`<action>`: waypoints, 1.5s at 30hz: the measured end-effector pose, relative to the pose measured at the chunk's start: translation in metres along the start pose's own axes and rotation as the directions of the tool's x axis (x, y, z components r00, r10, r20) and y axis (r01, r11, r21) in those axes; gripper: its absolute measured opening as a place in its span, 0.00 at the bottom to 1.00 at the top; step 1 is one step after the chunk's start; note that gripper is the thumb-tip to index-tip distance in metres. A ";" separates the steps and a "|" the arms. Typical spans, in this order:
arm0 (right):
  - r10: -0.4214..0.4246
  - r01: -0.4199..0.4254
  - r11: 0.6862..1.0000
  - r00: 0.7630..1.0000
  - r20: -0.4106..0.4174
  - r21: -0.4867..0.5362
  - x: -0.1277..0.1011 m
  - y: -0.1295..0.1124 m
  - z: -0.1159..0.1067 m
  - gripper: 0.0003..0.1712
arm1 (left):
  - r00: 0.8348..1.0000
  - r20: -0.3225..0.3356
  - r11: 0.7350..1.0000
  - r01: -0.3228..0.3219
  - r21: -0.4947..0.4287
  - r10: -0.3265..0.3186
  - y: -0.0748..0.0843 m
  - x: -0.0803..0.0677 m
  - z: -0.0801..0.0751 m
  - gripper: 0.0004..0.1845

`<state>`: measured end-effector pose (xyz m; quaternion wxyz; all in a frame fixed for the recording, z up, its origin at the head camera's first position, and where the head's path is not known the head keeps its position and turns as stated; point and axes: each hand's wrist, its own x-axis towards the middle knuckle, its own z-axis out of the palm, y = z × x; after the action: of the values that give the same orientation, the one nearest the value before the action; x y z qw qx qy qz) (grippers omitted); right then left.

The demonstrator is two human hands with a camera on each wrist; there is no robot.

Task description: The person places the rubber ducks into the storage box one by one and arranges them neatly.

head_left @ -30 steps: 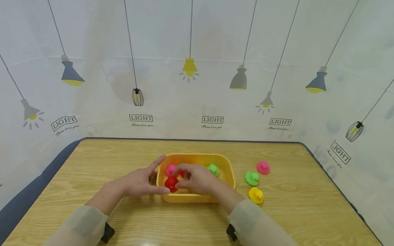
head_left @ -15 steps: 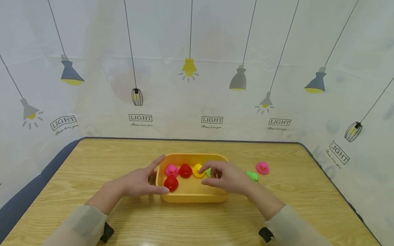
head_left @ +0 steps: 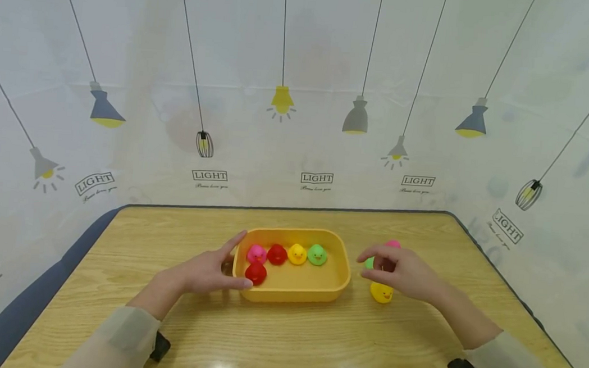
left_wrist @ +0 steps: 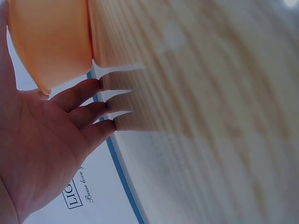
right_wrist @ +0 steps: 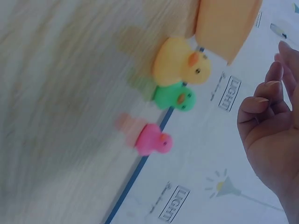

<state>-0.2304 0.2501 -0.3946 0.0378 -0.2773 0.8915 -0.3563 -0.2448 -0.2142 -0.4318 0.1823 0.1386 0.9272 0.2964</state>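
Observation:
My left hand (head_left: 208,271) spans the left end of a yellow-orange plastic tub (head_left: 297,298), its thumb at the front corner and its index finger at the back corner. The other fingers extend straight below the rim in the left wrist view. Inside the tub sit several rubber ducks: a pink duck (head_left: 257,255), two red ones, a yellow one and a green one. My right hand (head_left: 405,272) hovers with bent fingers and nothing in them, above the ducks right of the tub. These are a yellow duck (right_wrist: 175,63), a green duck (right_wrist: 175,97) and a pink duck (right_wrist: 152,139), partly covered by the hand in the head view.
The wooden table (head_left: 284,346) carries the tub near its far side. Behind it rises a pale cloth backdrop (head_left: 297,139) printed with hanging lamps. A dark blue edge (head_left: 88,239) borders the table on the left.
My right hand has withdrawn from inside the tub and moved right over the loose ducks. A yellow duck now shows in the tub beside the green one. The left hand has stayed put.

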 end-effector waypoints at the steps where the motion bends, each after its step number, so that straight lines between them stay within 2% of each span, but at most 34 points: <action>1: 0.007 -0.007 1.000 1.000 -0.007 0.008 -0.004 0.003 -0.002 0.10 | 1.000 0.000 1.000 -0.002 0.000 0.002 0.000 0.000 0.000 0.67; 5: 0.030 -0.029 0.998 0.999 -0.031 0.051 -0.020 0.017 -0.010 0.11 | 1.000 0.001 1.000 -0.005 0.001 0.005 0.000 0.000 -0.001 0.67; 9: 0.054 -0.051 0.997 0.997 -0.047 0.051 -0.032 0.032 -0.013 0.11 | 1.000 0.001 1.000 -0.006 0.000 0.006 0.000 0.001 0.000 0.66; 13: 0.095 -0.094 0.995 0.995 -0.034 0.036 -0.041 0.044 -0.016 0.12 | 1.000 0.004 1.000 0.000 0.000 0.000 -0.002 0.002 0.000 0.66; 21: 0.105 -0.106 0.993 0.994 0.013 0.047 -0.053 0.060 -0.022 0.12 | 1.000 0.005 1.000 0.005 -0.001 -0.005 -0.001 0.001 0.000 0.67; 30: 0.124 -0.135 0.985 0.988 0.097 0.107 -0.054 0.068 -0.021 0.19 | 1.000 -0.004 1.000 0.017 -0.006 -0.017 -0.002 0.001 0.001 0.67; 45: 0.131 -0.147 0.986 0.975 0.181 0.081 -0.042 0.068 -0.009 0.21 | 1.000 -0.006 1.000 0.004 0.010 -0.004 -0.001 0.000 0.000 0.67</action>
<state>-0.2297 0.3178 -0.4378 0.1537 -0.2423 0.8842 -0.3686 -0.2443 -0.2148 -0.4325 0.1796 0.1368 0.9295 0.2918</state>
